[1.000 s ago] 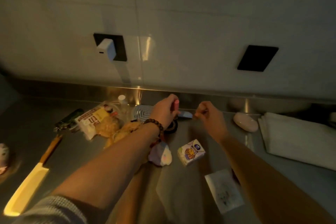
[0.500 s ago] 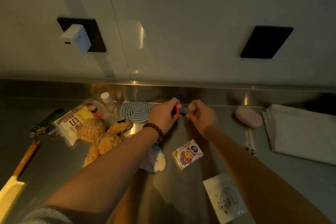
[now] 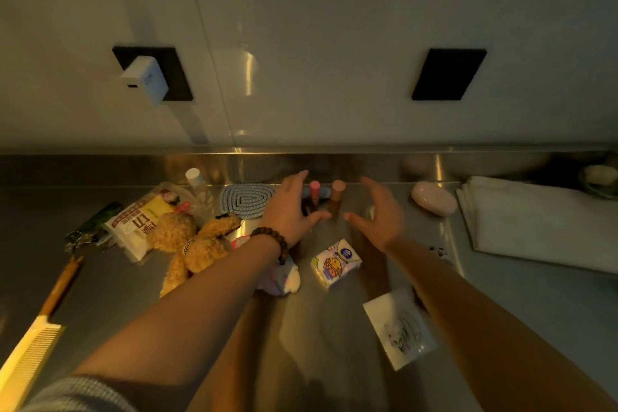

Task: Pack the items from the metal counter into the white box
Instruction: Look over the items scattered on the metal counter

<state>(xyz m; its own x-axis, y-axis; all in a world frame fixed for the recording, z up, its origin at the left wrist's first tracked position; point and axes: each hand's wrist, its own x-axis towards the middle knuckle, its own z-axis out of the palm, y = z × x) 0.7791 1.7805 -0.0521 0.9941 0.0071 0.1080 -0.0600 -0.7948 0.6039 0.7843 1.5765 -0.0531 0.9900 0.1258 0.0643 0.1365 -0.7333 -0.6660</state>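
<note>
Left hand [image 3: 290,207] out over the back of the counter [image 3: 334,328], fingers straight and spread, thumb pointing right — holds nothing. Bead bracelet [image 3: 271,242] on that wrist. Right hand [image 3: 379,212] opposite it, fingers loosely arched, palm facing left, also holding nothing. The two hands flank two small tubes standing upright near the back edge: a pink-capped tube [image 3: 314,192] just beside the left fingers, a tan-capped tube [image 3: 337,193] between the hands. Cannot tell whether the left fingers touch the pink one; the right hand is apart from both.

On the counter, left to right: yellow comb [image 3: 31,354] at the near left; keys [image 3: 88,232]; snack packet [image 3: 142,222]; small white-capped bottle [image 3: 197,186] by the back edge; brown plush toy [image 3: 194,244]; oval blue mat [image 3: 247,199], partly under the left hand. Near the left wrist, a pale soft item [image 3: 284,279], half hidden by the forearm. Small printed carton [image 3: 336,262] between the forearms. White card with a drawing [image 3: 399,328] under the right forearm. Pink oval soap [image 3: 434,198] and a folded white cloth [image 3: 541,221] to the right.

White box — not in view.
</note>
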